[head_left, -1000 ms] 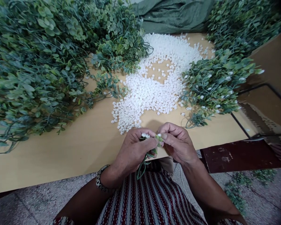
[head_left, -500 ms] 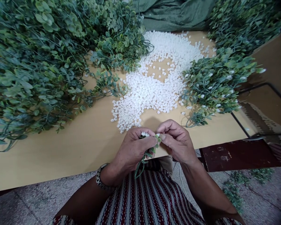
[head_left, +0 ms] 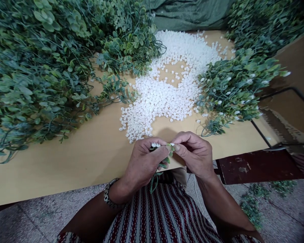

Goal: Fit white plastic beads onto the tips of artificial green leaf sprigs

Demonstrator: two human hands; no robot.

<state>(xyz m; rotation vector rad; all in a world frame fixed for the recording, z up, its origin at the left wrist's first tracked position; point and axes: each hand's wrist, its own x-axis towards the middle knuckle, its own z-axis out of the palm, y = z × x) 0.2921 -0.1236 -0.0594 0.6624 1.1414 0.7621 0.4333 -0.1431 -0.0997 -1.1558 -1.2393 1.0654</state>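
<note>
My left hand [head_left: 147, 158] is closed around an artificial leaf sprig [head_left: 164, 165], whose green stem loop hangs below the palm. A few small white flower beads [head_left: 155, 145] show between its thumb and forefinger. My right hand [head_left: 194, 152] pinches one white flower bead [head_left: 172, 144] at a leafy tip of the sprig, and the fingertips of both hands nearly meet there. Just beyond my hands spreads a heap of loose white flower beads [head_left: 164, 98] on the table [head_left: 86, 162]. The far end of the sprig is hidden by my left hand.
Piled greenery [head_left: 40, 67] covers the table's left side. On the right lies a bunch of sprigs with white tips [head_left: 233, 86], near a cardboard box [head_left: 294, 77] and a black metal frame [head_left: 262, 133]. Dark green cloth [head_left: 190, 15] is at the back. Leaf scraps [head_left: 252, 209] lie on the floor.
Both hands stay in nearly the same place, with the right fingers shifting slightly at the sprig's tip. The camera view has moved a little.
</note>
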